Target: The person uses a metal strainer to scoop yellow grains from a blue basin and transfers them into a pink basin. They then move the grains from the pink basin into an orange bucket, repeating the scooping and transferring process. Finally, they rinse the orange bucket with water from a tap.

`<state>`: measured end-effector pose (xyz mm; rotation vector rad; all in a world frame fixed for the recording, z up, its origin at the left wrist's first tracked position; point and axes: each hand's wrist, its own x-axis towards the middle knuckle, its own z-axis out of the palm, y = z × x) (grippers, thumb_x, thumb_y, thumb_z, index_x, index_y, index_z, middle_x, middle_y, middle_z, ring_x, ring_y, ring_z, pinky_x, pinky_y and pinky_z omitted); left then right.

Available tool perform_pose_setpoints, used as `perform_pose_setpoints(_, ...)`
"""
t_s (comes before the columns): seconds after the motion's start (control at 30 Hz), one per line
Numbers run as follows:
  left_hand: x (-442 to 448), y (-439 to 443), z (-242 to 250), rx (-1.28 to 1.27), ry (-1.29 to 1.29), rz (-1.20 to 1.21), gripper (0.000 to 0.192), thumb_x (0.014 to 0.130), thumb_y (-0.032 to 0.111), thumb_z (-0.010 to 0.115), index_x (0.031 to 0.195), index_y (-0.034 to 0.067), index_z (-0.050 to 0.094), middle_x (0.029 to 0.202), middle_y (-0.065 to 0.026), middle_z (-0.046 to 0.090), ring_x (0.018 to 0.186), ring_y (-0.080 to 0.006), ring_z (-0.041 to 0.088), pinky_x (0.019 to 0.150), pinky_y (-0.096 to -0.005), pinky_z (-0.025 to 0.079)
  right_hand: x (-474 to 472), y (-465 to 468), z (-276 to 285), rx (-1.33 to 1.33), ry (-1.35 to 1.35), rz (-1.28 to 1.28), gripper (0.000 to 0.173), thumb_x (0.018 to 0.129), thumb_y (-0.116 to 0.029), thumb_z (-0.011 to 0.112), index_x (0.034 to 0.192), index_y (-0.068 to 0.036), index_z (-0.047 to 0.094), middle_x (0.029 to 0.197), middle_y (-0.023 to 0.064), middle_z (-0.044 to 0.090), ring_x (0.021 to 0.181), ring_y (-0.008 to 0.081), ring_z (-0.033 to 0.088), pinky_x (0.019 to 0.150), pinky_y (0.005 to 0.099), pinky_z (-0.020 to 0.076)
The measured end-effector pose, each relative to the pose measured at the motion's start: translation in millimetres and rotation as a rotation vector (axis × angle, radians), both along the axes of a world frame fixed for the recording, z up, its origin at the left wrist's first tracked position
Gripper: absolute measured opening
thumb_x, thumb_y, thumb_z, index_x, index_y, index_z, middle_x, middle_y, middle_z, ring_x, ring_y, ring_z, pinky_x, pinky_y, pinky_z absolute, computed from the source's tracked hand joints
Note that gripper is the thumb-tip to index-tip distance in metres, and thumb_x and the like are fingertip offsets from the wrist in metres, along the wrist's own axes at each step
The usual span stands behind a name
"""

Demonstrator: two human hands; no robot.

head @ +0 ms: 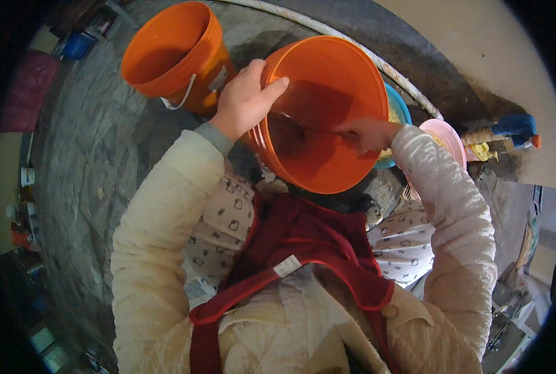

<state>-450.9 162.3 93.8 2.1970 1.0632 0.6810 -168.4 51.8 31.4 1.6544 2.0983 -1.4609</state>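
Note:
A large orange plastic bucket [327, 61] leans towards me, its mouth facing up at the camera. My left hand [250, 96] grips the bucket's rim on its left side, thumb inside the mouth. Inside the bucket, near its right wall, is my right hand [369, 135], blurred; it may hold something thin and dark, but I cannot tell. A dark patch, perhaps liquid or shadow, lies low in the bucket. Just left of it stands a second orange bucket [212, 51] with a white handle.
Right of the large bucket sit a blue basin [404, 105] and a pink basin [455, 138], both holding yellowish pieces. A pale hose [376, 58] curves along the floor behind the buckets. A yellow item [481, 152] and a blue item [516, 128] lie farther right.

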Motion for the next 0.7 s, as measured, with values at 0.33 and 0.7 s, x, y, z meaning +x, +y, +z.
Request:
perform_pose_setpoints(0.33, -2.8, 5.9, -4.7, -0.077, 0.037, 0.040, 0.046, 0.090, 0.044, 0.057, 0.112, 0.003, 0.056, 0.111, -0.0204, 0.063, 0.103, -0.0370, 0.060, 0.089, -0.0450, 0.045, 14.7, -82.8, 43.2, -0.447, 0.483, -0.522, 0.074, 0.082, -0.011, 0.068, 0.147, -0.007, 0.032, 0.065, -0.0025, 0.044, 0.039, 0.0064, 0.040, 0.036, 0.0229, 0.0323)
perform_pose_setpoints(0.7, -16.4, 32.0, -28.0, -0.133, -0.146, 0.052, 0.046, 0.089, 0.042, 0.057, 0.112, 0.003, 0.059, 0.109, -0.0223, 0.064, 0.104, -0.0372, 0.059, 0.089, -0.0429, 0.044, 25.8, -204.6, 99.5, -0.096, 0.631, -1.015, 0.076, 0.076, 0.004, 0.065, 0.146, -0.006, 0.035, 0.067, -0.0022, 0.047, 0.039, 0.0050, 0.040, 0.037, 0.0179, 0.0328)
